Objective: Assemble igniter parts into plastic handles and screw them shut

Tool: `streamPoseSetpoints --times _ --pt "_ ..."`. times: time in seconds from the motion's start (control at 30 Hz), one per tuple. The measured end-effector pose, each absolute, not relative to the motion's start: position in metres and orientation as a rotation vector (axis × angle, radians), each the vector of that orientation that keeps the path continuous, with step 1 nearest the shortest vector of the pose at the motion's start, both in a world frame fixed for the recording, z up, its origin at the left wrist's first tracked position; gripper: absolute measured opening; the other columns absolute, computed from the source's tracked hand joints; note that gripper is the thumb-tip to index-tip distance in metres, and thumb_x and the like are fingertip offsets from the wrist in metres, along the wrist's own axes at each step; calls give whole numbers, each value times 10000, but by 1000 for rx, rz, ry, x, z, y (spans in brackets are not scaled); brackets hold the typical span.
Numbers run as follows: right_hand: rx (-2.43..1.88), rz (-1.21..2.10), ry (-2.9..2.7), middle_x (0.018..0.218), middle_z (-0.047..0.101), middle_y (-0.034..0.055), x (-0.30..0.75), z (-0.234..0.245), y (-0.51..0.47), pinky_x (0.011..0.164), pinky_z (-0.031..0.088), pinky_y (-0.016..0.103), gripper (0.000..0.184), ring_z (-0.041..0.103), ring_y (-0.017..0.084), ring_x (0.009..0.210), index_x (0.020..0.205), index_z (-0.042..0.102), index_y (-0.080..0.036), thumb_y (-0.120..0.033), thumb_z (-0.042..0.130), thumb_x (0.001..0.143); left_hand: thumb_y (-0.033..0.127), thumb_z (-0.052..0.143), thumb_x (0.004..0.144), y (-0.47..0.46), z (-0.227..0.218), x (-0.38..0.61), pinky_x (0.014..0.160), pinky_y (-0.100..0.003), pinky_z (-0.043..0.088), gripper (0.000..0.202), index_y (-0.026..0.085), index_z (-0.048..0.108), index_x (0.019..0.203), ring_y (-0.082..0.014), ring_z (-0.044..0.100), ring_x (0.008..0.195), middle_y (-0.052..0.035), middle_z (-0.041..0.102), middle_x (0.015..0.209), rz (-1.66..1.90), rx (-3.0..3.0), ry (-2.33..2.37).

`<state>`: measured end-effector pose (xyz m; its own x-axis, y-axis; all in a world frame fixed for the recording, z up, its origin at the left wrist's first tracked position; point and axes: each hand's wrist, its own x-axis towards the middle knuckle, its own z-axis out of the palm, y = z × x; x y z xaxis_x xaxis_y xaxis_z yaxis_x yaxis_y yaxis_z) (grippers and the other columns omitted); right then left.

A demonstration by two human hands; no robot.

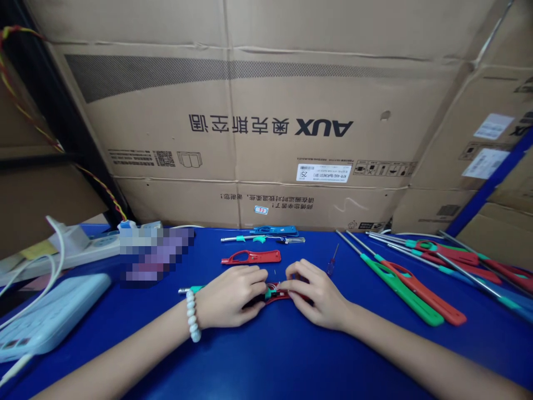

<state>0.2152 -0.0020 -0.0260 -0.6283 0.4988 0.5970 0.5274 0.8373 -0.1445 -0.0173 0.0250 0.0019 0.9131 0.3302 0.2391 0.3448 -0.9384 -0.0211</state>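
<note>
My left hand [231,294], with a bead bracelet [192,316] at the wrist, is closed around the left part of an opened red lighter [277,298] with a long metal tube. Thin wires and a green part show inside it. My right hand [316,293] pinches at the right part of the same lighter, fingers curled; its fingertips partly hide the inside. Just beyond both hands lies a loose red handle shell [262,257]. A small screwdriver [332,265] rests on the blue table beyond my right hand.
Farther back lie an opened blue lighter [272,230] and a dark pen-like piece [291,240]. Several long lighters, including a green one [410,297] and an orange one [433,300], are at the right. A pale blue power bank [54,314] and a power strip [95,244] stand left. Cardboard [266,83] forms the back.
</note>
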Motion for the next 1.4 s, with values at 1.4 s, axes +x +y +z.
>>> streamPoseSetpoints --times 1.4 --pt "-756 -381 -2467 709 552 47 211 -27 -4 622 321 303 224 440 161 661 717 552 -162 -163 408 888 186 542 828 62 5 -40 665 -274 486 83 156 618 838 -134 577 688 -27 585 849 -1228 -3029 -1359"
